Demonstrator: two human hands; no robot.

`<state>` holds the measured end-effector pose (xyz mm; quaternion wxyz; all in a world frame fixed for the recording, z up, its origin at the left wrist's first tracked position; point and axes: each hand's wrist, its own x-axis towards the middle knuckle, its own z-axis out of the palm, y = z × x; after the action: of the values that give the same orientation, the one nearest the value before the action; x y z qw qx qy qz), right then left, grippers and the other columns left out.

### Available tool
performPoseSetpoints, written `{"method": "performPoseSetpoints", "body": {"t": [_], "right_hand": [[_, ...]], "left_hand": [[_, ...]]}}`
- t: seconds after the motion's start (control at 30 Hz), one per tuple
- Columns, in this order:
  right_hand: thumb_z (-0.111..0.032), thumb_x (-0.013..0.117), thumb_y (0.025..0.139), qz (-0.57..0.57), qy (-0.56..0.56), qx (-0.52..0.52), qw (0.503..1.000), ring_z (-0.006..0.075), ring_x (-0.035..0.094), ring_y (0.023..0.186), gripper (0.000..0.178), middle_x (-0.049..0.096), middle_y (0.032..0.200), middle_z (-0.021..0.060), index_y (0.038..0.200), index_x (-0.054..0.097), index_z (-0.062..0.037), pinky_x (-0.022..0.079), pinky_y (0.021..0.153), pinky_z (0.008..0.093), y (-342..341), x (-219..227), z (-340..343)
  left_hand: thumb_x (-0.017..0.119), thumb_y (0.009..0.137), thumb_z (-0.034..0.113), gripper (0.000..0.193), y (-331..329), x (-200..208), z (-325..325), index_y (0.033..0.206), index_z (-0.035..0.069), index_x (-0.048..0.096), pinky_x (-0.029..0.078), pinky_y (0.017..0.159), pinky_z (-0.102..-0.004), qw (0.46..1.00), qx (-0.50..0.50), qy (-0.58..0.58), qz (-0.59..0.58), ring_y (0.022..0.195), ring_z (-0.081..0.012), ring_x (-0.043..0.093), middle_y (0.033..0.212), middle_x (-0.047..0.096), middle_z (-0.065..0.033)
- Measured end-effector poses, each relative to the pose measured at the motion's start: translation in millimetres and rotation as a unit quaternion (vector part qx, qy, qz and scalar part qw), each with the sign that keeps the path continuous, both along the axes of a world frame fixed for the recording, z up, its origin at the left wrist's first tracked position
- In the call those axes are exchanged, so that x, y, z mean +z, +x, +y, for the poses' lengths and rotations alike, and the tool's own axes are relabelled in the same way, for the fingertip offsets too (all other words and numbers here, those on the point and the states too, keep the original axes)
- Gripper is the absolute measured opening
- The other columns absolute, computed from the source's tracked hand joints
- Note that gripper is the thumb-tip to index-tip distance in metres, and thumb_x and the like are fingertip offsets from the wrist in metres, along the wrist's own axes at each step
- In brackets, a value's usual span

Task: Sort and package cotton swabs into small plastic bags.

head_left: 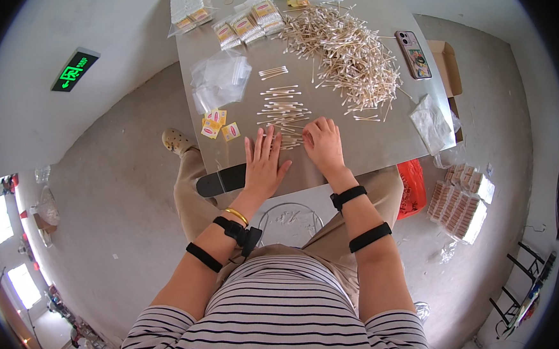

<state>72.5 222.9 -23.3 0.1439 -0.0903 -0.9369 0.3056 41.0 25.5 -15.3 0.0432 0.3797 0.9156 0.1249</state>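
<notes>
A small batch of cotton swabs [290,141] lies near the table's front edge, between my two hands. My left hand [264,161] rests on its left end, fingers stretched out and flat. At the right end of the batch, my right hand [323,144] is closed, fingers curled together and thumb tucked in; whatever its fingertips hold is hidden. Just beyond, loose rows of cotton swabs [282,104] run away from me, with a short separate row [273,72] farther off. A large heap of cotton swabs [347,54] covers the far right of the table.
Clear plastic bags [220,81] and small yellow cards [210,127] lie left on the metal table [371,145]. Packed swab bags [247,22] stand at the back. A phone [413,55] and plastic bag [431,123] lie right. Stacked packs [460,205] sit on the floor.
</notes>
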Motion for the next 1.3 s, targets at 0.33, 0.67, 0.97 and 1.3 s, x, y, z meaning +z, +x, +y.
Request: {"method": "performPoseSetpoints", "body": {"t": [0.33, 0.67, 0.97, 1.3], "right_hand": [[-0.009, 0.072, 0.077, 0.006, -0.007, -0.004, 1.0, 0.0272, 0.055, 0.093, 0.01, 0.057, 0.092, 0.0051, 0.083, 0.065, -0.011, 0.045, 0.083, 0.0402, -6.0, -2.0, -16.3], [-0.01, 0.071, 0.082, 0.002, -0.033, -0.067, 0.997, 0.0305, 0.055, 0.096, 0.014, 0.059, 0.096, 0.0071, 0.094, 0.065, -0.0113, 0.045, 0.084, 0.043, -0.4, 6.9, 1.5], [-0.009, 0.067, 0.084, 0.006, -0.053, -0.085, 0.995, 0.0321, 0.054, 0.096, 0.013, 0.059, 0.098, 0.0089, 0.097, 0.065, -0.0106, 0.044, 0.083, 0.0442, 16.4, 5.4, 5.7], [-0.008, 0.065, 0.086, 0.033, -0.067, -0.092, 0.993, 0.0339, 0.054, 0.098, 0.02, 0.059, 0.104, 0.0113, 0.106, 0.064, -0.0089, 0.045, 0.087, 0.0443, 12.9, 5.8, 4.3]], "left_hand": [[0.051, 0.099, 0.045, 0.073, 6.3, -1.2, -3.8, 0.155, 0.004, 0.028, 0.005, 0.121, -0.0612, 1.0, -0.023, 0.0, -0.011, 0.152, -0.037, 0.015, 0.164, 0.022, -0.0153], [0.047, 0.099, 0.05, 0.079, -31.0, 3.7, 24.1, 0.156, 0.001, 0.024, 0.007, 0.123, -0.0571, 0.999, -0.023, -0.006, 0.024, 0.154, -0.0334, 0.012, 0.165, 0.019, -0.0161], [0.046, 0.098, 0.055, 0.084, -35.0, -13.2, 30.9, 0.157, 0.0, 0.021, 0.006, 0.124, -0.0526, 0.998, -0.051, -0.024, 0.004, 0.154, -0.0307, 0.012, 0.165, 0.017, -0.0178], [0.047, 0.097, 0.057, 0.085, -41.6, -4.7, 36.1, 0.156, 0.001, 0.025, 0.006, 0.124, -0.0545, 0.998, -0.049, -0.034, 0.026, 0.154, -0.0295, 0.012, 0.165, 0.018, -0.0162]]}}
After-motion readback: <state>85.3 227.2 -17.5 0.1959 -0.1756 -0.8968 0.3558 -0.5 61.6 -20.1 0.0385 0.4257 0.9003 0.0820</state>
